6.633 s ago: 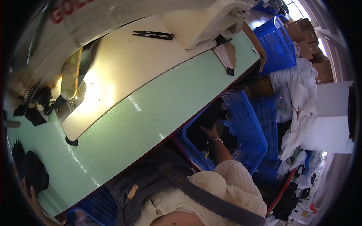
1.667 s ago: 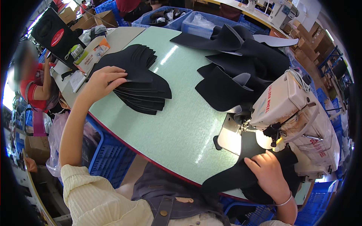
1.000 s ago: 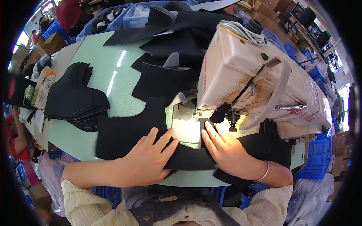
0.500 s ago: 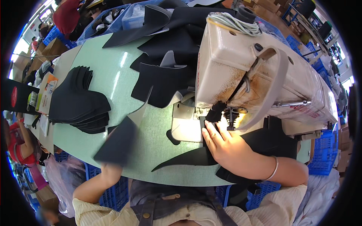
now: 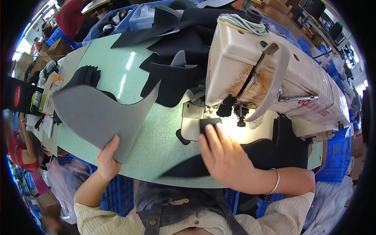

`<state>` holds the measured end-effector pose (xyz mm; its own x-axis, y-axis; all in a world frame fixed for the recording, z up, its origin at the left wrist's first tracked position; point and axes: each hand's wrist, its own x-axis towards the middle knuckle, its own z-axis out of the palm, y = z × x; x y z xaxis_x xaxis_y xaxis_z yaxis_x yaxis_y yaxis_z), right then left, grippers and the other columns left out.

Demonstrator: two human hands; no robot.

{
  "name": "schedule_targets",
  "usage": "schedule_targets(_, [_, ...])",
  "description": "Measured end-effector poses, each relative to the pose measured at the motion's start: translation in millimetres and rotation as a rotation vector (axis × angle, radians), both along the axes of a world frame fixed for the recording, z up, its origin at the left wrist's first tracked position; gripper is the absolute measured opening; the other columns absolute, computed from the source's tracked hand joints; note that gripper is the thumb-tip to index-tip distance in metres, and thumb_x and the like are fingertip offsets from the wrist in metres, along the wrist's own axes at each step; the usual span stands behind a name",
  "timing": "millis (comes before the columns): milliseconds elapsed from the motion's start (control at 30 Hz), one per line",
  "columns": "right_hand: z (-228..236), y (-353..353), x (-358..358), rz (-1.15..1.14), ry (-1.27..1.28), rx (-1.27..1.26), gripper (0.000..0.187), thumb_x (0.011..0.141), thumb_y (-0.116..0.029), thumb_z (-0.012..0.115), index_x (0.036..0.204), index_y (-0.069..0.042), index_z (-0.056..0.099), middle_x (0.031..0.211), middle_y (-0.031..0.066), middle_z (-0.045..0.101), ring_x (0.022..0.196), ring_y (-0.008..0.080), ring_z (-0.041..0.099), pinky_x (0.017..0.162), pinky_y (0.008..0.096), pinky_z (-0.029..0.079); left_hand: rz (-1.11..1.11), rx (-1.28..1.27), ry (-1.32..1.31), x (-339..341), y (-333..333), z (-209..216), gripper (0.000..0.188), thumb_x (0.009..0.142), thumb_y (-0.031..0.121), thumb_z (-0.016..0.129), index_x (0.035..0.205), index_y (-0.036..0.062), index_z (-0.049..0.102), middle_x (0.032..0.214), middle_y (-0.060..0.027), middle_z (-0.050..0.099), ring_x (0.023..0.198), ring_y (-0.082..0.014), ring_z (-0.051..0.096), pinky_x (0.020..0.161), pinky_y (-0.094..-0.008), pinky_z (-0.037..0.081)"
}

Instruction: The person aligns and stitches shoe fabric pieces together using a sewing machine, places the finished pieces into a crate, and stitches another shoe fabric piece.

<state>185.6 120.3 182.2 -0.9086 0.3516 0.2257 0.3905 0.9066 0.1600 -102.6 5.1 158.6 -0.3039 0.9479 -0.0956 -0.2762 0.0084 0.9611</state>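
My left hand (image 5: 108, 159) grips a curved, grey-faced fabric panel (image 5: 103, 117) by its lower edge, thumb on top. The panel is held up over the left of the table, partly hiding a fanned stack of black panels (image 5: 83, 76). My right hand (image 5: 229, 156) lies flat, fingers stretched out, over a small black piece of material (image 5: 206, 123) at the plate of a white sewing machine (image 5: 250, 66). The machine's lamp lights the needle area. Beside and beneath that hand are dark cut panels (image 5: 266, 152); one has a long pointed end.
More black cut panels (image 5: 168, 80) pile up behind the plate, left of the machine head. The pale green table (image 5: 156, 164) has a curved front edge. Blue crates (image 5: 117, 194) stand below it. A co-worker in red (image 5: 23, 149) is at far left.
My left hand has raised and turned the panel, so its grey face shows instead of black. My right hand has shifted slightly left and back from the needle area.
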Motion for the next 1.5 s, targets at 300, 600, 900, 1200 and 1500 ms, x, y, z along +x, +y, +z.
schedule_targets(300, [-9, -79, -78, 0.572, 0.437, -0.395, 0.042, 0.081, -0.016, 0.055, 0.112, 0.011, 0.059, 0.118, 0.0322, 0.057, 0.112, 0.0482, 0.055, 0.080, 0.0454, 0.054, -0.124, 0.038, 1.571, -34, -7, 13, 0.051, 0.092, 0.016, 0.056, 0.139, 0.0009, 0.042, 0.137, -0.0127, 0.049, 0.123, -0.0226, 0.050, 0.103, -0.0346, 0.039])
schedule_targets(600, [-26, -41, -68, 0.674, 0.271, -0.449, 0.032, 0.078, -0.015, 0.057, 0.101, 0.006, 0.064, 0.101, 0.0223, 0.064, 0.096, 0.0328, 0.062, 0.075, 0.0388, 0.052, -0.208, 0.132, 0.682, -1, 13, 40, 0.059, 0.089, 0.017, 0.060, 0.140, -0.0019, 0.038, 0.140, -0.0152, 0.046, 0.125, -0.0243, 0.049, 0.108, -0.0356, 0.034])
schedule_targets(900, [2, -26, -4, -0.164, -0.300, 0.210, 0.040, 0.083, -0.012, 0.054, 0.118, 0.007, 0.056, 0.123, 0.0258, 0.056, 0.113, 0.0363, 0.057, 0.089, 0.0437, 0.047, -0.784, 0.241, 1.286, 34, 29, 47, 0.080, 0.064, 0.008, 0.070, 0.139, 0.0069, 0.043, 0.148, -0.0161, 0.036, 0.137, -0.0359, 0.034, 0.108, -0.0562, 0.025])
schedule_targets(1200, [-10, 29, 19, -0.102, -0.266, 0.029, 0.039, 0.076, -0.009, 0.057, 0.111, 0.008, 0.059, 0.121, 0.0229, 0.058, 0.111, 0.0299, 0.059, 0.073, 0.0292, 0.053, -0.870, 0.252, 1.580, 78, 82, 20, 0.064, 0.053, 0.001, 0.068, 0.115, -0.0037, 0.052, 0.097, -0.0147, 0.053, 0.089, -0.0303, 0.056, 0.080, -0.0363, 0.046])
schedule_targets(1500, [-7, 29, 25, 0.016, -0.084, -0.183, 0.056, 0.075, -0.011, 0.058, 0.127, 0.008, 0.051, 0.082, 0.0115, 0.057, 0.092, 0.0242, 0.055, 0.054, 0.0293, 0.043, -0.886, 0.109, 0.881, 50, 129, 30, 0.016, 0.083, 0.010, 0.057, 0.095, -0.0003, 0.056, 0.082, -0.0134, 0.055, 0.079, -0.0250, 0.058, 0.072, -0.0355, 0.046])
